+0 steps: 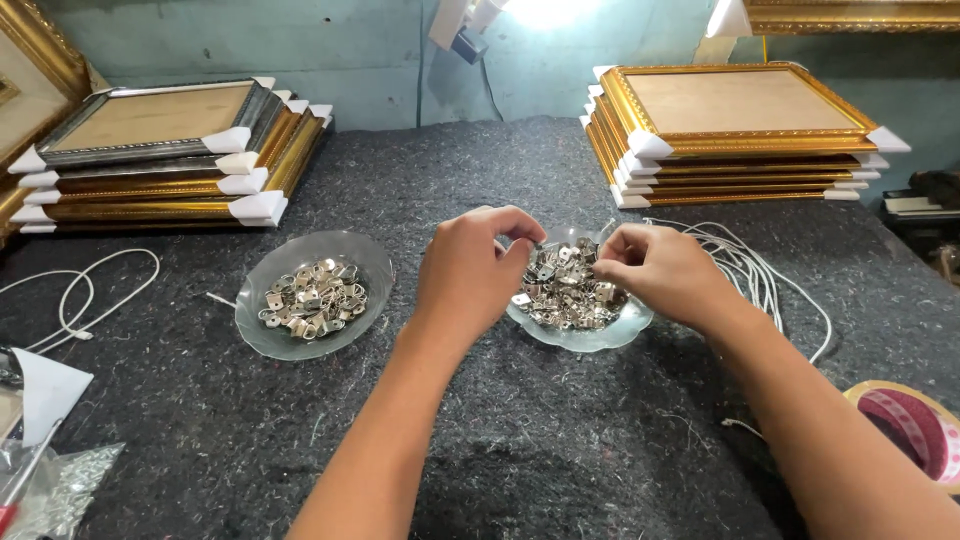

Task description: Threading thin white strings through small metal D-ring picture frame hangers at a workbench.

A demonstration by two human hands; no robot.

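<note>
Fingers of my left hand (470,268) and right hand (655,268) pinch small metal hangers (565,292) over the right glass dish (590,340). Pink tape roll (915,428) sits at the worktop's right edge, crinkled clear bag (65,485) at its near-left corner.

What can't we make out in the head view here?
- Whatever the left hand and right hand pinch: hidden by fingertips.
- Near side of the right glass dish of metal clips: covered by both hands.
- Tape roll: cut off by the right edge.
- Clips in the left glass dish: too small to tell shape.
</note>
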